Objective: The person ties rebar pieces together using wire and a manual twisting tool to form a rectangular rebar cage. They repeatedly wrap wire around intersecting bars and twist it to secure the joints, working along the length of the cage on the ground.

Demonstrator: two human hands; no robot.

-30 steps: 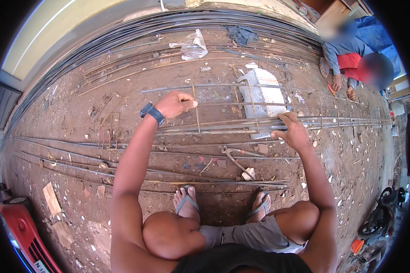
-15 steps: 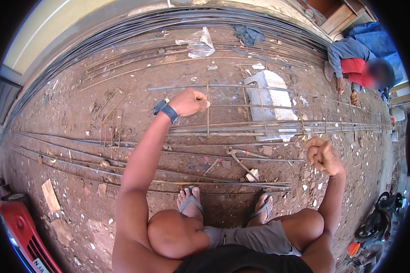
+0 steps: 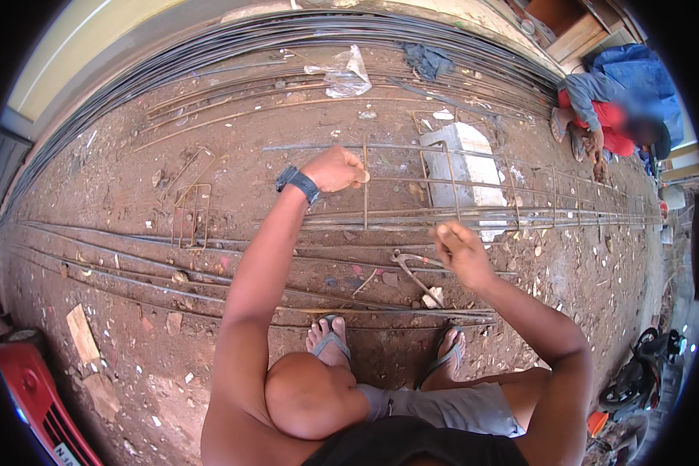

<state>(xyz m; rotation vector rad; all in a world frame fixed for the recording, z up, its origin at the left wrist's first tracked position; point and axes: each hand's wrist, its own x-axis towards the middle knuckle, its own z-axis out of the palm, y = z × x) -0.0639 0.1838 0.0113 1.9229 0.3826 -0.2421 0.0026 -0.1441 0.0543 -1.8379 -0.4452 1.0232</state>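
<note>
— What did we have in front of us on the ground (image 3: 116,233)?

— A long rebar cage (image 3: 474,194): thin, rusty brown rods running side by side across the dirt, with square stirrups standing upright around them at intervals. It lay out ahead of our feet and stretched off toward the right edge of the ground, where another person (image 3: 610,116) in red and blue crouched beside it.

— And what were our hands doing?

— Our left hand (image 3: 335,168) was closed in a fist on one upright stirrup (image 3: 365,186) at the cage's near end, by the top rod. Our right hand (image 3: 460,247) hovered just on our side of the lower rods, fingers pinched narrowly together; whether anything thin sat between them, we couldn't tell.

— Anything close by?

— A pair of pincers (image 3: 416,273) lay on the dirt just left of our right hand, jaws toward us, not touched. A grey concrete block (image 3: 462,151) sat under the cage, showing pale through the bars. To the left of our left arm lay loose bent stirrups (image 3: 190,213), the same rust colour.

— And further off?

— More long rods (image 3: 93,256) ran across the ground between the cage and our sandalled feet (image 3: 330,342), and a dark bundle of bars (image 3: 233,43) curved along the far edge, with a crumpled clear plastic bag (image 3: 342,74) near it.
</note>
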